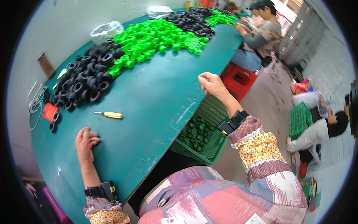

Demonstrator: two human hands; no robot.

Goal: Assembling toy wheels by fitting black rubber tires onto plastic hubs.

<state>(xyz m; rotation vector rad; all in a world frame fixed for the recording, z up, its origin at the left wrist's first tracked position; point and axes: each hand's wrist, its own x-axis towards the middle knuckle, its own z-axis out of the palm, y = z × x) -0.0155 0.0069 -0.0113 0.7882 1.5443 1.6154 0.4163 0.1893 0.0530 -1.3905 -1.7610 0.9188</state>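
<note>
My left hand [86, 143] rests by the near left part of the green table [149, 112], palm turned inward, its fingers loosely bent and apart, holding nothing. Just beyond it lies a small screwdriver-like tool [112, 115] with a yellow handle and thin metal tip. My right hand [214, 86] is raised at the table's right edge, fingers curled together, with nothing showing in them. Below that hand, a green plastic crate [210, 149] holds several black tyres with green centres [197, 130].
Black tyres [84, 82] and bright green wheel hubs [149, 39] are heaped along the far side. A red tag [50, 112] and white cable [35, 104] lie left. A co-worker [263, 33] sits beyond a red stool [238, 80]. Another person [320, 127] is at right, near a green crate [300, 119].
</note>
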